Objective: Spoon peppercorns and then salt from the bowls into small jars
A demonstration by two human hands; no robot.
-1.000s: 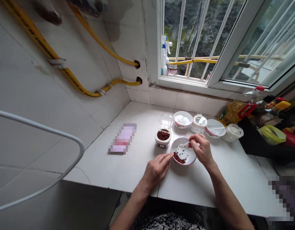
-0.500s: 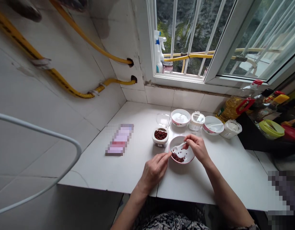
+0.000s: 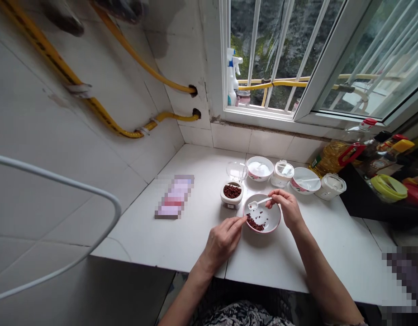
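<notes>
A small white spoon [image 3: 259, 202] is pinched in my right hand [image 3: 284, 207], its bowl over the far left part of a white bowl [image 3: 272, 219] with a pink rim. Dark red peppercorn-like grains [image 3: 254, 223] lie at the near left inside that bowl. Fingers of my left hand [image 3: 225, 239] touch the bowl's left rim; they look pressed together. Just left of the bowl stands an open jar [image 3: 231, 203] filled with the same grains, its clear lid [image 3: 236, 170] tipped back.
Behind are a bowl of white powder [image 3: 259, 168], a lidded jar [image 3: 282, 174], a flowered bowl [image 3: 305, 180] with a spoon and another jar [image 3: 331, 186]. An oil bottle [image 3: 334, 156] stands right. A blurred pink-purple item [image 3: 175, 197] lies left.
The spoon has lifted away from the grains toward the bowl's far side. My left hand remains at the rim. The whole view has shifted slightly.
</notes>
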